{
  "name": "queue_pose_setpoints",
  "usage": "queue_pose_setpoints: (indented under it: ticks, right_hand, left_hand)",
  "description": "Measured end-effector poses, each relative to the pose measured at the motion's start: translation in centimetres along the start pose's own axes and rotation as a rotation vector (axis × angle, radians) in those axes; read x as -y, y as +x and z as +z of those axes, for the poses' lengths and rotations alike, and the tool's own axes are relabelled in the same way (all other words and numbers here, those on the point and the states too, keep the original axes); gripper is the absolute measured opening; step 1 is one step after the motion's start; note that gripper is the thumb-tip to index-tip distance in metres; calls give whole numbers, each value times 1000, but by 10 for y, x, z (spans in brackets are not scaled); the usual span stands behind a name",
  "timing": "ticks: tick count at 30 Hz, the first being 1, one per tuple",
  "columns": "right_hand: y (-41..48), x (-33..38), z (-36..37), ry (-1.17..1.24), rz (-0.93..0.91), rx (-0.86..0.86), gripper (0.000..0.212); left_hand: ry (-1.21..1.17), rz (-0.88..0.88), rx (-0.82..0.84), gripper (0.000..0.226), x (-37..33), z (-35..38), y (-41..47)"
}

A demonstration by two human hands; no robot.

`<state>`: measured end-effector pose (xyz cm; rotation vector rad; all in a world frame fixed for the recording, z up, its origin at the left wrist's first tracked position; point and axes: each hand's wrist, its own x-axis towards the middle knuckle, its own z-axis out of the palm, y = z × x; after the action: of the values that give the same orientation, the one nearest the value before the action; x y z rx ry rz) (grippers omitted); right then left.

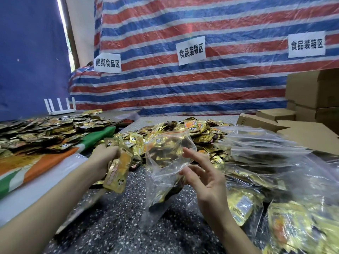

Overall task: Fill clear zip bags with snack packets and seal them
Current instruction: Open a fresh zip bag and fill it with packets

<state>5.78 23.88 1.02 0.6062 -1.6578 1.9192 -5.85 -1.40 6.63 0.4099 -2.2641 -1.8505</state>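
Note:
My left hand (105,155) grips a bunch of gold snack packets (117,171) that hang down from its fist, just left of a clear zip bag (165,162). The bag stands open-mouthed above the speckled table (119,217), with a few gold packets showing low inside it. My right hand (203,173) holds the bag's right edge with thumb and index finger; its other fingers are spread. A heap of loose gold packets (183,132) lies just behind the bag.
Filled clear bags (266,162) pile up at the right. A second heap of packets (45,131) lies on the left over an orange, white and green sheet (36,165). Cardboard boxes (311,92) stand at the back right, a white router (60,107) at the back left.

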Motion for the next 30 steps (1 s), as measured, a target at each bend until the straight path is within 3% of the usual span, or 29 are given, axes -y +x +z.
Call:
queue_pose_setpoints:
  ticks: [4,8,10,13,17,20,25,27,30]
  right_hand:
    - [0,-1,0,2,16,3,38]
    - [0,-1,0,-3,18,5,38]
    - [0,-1,0,-10,14,7,38]
    - [0,-1,-1,-25,15,10,38]
    - [-1,-1,0,-50,8,22,38]
    - [-1,-1,1,-58,6,35,38]
    - [-1,-2,3,-43,-2,54,39]
    - [-1,-3,3,-12,-3,52,40]
    - [-1,-4,2,35,0,52,43]
  left_hand:
    - [-484,-236,193,4,-13,-8,-18]
    - [-560,-300,348,23,-16,-3,-31]
    - [-562,-261,324,13,-17,3,-38]
    - [-558,-150,143,10,-24,9,-41]
    - [-656,97,-73,45,-43,8,-52]
    - [-603,469,-184,55,-62,7,-76]
    - [-369,1106,-254,45,-83,30,-116]
    - [-266,1274,-261,42,-82,45,-126]
    - [-150,1384,-240,33,-70,62,-136]
